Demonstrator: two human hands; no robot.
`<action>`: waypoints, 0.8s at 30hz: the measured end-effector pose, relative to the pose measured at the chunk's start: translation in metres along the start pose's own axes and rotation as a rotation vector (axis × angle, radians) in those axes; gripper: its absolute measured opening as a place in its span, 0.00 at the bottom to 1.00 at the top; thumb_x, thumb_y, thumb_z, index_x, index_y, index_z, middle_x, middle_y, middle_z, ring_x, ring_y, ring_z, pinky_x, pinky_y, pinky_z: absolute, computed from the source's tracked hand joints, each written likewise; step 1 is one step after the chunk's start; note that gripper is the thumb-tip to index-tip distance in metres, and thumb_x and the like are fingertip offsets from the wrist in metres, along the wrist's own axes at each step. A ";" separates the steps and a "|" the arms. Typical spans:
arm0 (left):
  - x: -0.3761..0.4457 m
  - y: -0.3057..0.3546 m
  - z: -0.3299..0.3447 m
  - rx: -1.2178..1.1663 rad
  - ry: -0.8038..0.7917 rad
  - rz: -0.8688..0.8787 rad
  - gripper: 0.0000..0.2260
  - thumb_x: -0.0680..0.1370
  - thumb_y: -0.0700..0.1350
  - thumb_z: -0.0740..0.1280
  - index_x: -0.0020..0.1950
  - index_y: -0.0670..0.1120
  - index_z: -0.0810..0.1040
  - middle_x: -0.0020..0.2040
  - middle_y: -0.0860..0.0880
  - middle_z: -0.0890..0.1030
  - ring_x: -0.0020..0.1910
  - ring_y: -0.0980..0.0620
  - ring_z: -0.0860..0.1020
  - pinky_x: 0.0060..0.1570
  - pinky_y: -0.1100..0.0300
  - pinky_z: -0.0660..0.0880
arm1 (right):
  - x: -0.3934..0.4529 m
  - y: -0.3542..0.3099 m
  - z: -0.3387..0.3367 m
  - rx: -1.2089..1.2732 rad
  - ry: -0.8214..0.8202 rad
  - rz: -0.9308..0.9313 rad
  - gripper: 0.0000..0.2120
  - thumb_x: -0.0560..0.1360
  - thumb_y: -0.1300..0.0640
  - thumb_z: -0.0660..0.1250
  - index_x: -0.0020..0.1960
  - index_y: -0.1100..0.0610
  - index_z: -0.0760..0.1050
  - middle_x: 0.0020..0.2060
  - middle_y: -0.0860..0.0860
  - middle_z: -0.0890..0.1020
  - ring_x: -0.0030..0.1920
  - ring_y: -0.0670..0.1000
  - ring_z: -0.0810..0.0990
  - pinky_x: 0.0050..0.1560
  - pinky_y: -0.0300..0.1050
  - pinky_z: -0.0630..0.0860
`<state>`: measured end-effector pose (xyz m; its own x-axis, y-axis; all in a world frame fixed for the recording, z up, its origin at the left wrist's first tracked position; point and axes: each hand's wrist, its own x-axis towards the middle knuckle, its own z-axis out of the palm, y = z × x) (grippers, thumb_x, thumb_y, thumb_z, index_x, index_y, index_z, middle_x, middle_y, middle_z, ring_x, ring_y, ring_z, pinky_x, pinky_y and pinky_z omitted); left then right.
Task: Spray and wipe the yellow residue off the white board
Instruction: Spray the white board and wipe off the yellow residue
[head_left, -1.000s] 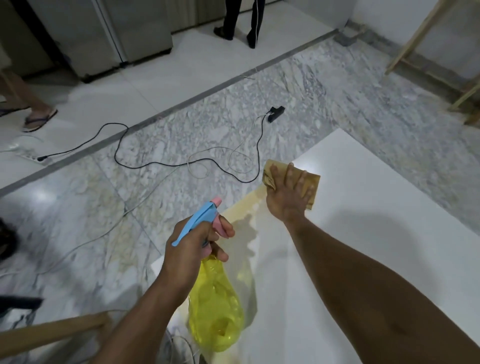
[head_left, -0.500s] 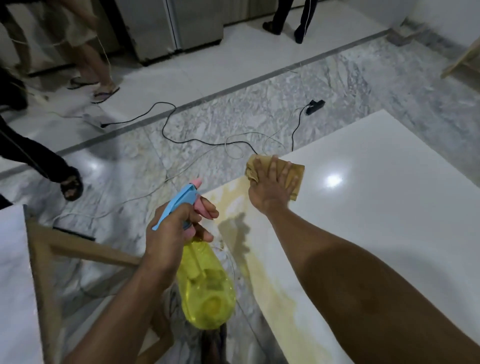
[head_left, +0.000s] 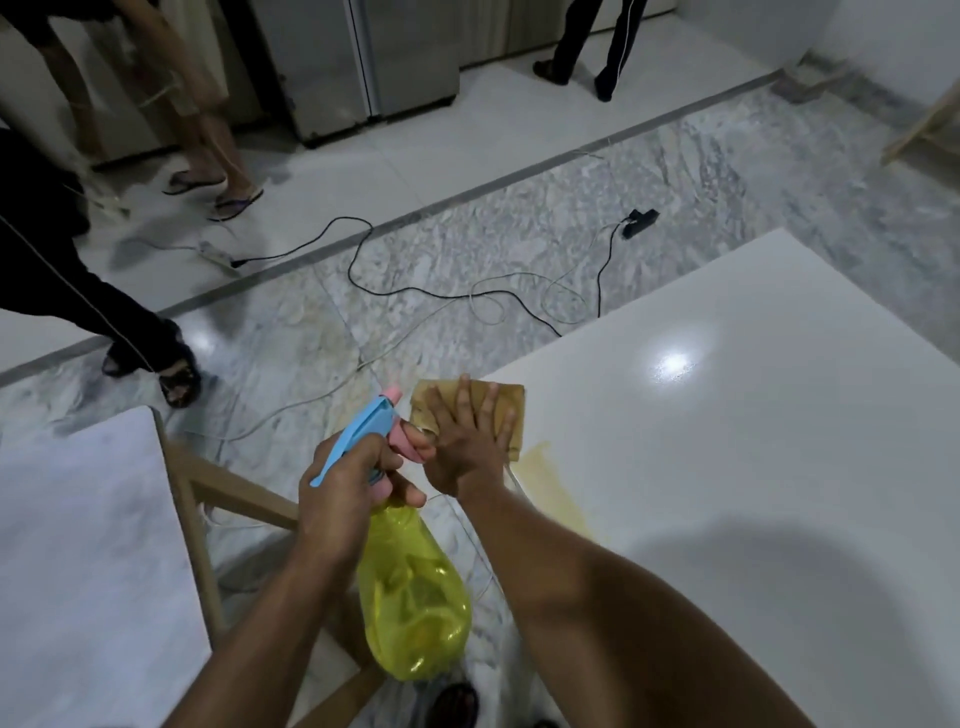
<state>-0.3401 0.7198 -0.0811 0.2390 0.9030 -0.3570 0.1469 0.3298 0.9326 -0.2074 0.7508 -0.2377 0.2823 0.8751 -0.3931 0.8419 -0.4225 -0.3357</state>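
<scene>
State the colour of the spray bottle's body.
Translucent yellow spray bottle, held in the left hand; head view.

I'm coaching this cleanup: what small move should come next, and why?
Probably pull the cloth under the right hand back along the board edge, since the yellow streak lies just behind it; the left hand holds the spray bottle off the board.

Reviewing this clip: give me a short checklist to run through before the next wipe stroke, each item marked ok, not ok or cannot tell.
1. Cloth flat under right hand, on the board's corner: ok.
2. Left hand grips spray bottle, fingers at the pink trigger: ok.
3. Liquid left in bottle: cannot tell.
4. Yellow residue remains near the white board edge, beside the cloth: not ok, still to wipe.
5. Residue wetted by spray: cannot tell.
6. Nozzle aimed at residue: not ok, it points past the board's edge.
</scene>
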 end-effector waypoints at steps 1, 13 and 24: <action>-0.003 0.001 -0.002 -0.002 0.004 -0.004 0.15 0.66 0.43 0.61 0.44 0.36 0.81 0.47 0.42 0.86 0.29 0.45 0.80 0.41 0.49 0.73 | -0.003 -0.003 -0.002 0.035 -0.023 -0.009 0.32 0.83 0.40 0.50 0.82 0.38 0.39 0.82 0.47 0.33 0.80 0.61 0.27 0.76 0.67 0.29; -0.046 0.009 0.019 -0.030 -0.054 -0.079 0.14 0.76 0.29 0.56 0.43 0.35 0.81 0.42 0.37 0.84 0.27 0.49 0.78 0.26 0.63 0.77 | -0.060 0.022 -0.055 1.324 -0.140 0.355 0.32 0.77 0.34 0.59 0.69 0.55 0.77 0.61 0.56 0.84 0.62 0.58 0.82 0.69 0.58 0.76; -0.135 0.004 0.101 -0.028 -0.179 -0.011 0.12 0.76 0.27 0.55 0.41 0.29 0.78 0.46 0.31 0.81 0.30 0.49 0.79 0.26 0.61 0.77 | -0.180 0.139 -0.108 1.760 -0.003 0.407 0.28 0.79 0.38 0.64 0.69 0.58 0.77 0.59 0.58 0.86 0.61 0.59 0.84 0.68 0.60 0.76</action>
<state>-0.2750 0.5711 -0.0342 0.4044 0.8368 -0.3690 0.1244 0.3495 0.9287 -0.0917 0.5598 -0.1205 0.3226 0.6643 -0.6743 -0.6940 -0.3184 -0.6457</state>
